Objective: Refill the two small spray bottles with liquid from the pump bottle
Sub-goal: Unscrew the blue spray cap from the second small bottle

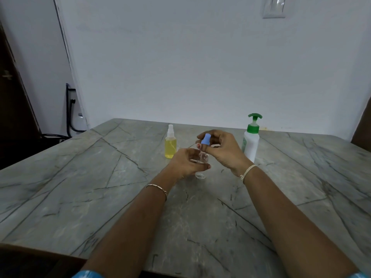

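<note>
The left hand [186, 163] is curled round a small clear bottle [204, 157], holding it just above the grey marble-patterned counter [100, 187], near its middle. Most of the bottle is hidden behind the fingers, so how much liquid it holds cannot be told. The right hand [222, 149] pinches the blue spray top [205, 140] between thumb and fingertips, right over the bottle's neck. Whether the top is screwed on or lifted free is hidden by the fingers.

A small clear cap [200, 175] lies on the counter just below the left hand. Beyond and to the left of the hands stands the second small spray bottle [170, 146], upright, filled with yellow liquid and fitted with a clear spray top. It is near the left hand but not touching it. On the right, just behind the right hand, the white pump bottle [251, 145] with its green pump head stands upright. The right wrist overlaps its lower part in this view.

A thin chain bracelet [158, 188] sits on the left wrist and a pale cord [248, 171] is tied round the right. Both forearms reach in from the near edge of the counter.

Behind the counter is a plain pale wall [200, 67] with a switch plate [274, 7] high on the right. At the left, a black metal frame [69, 111] leans by the wall, beside a dark door [12, 97].
</note>
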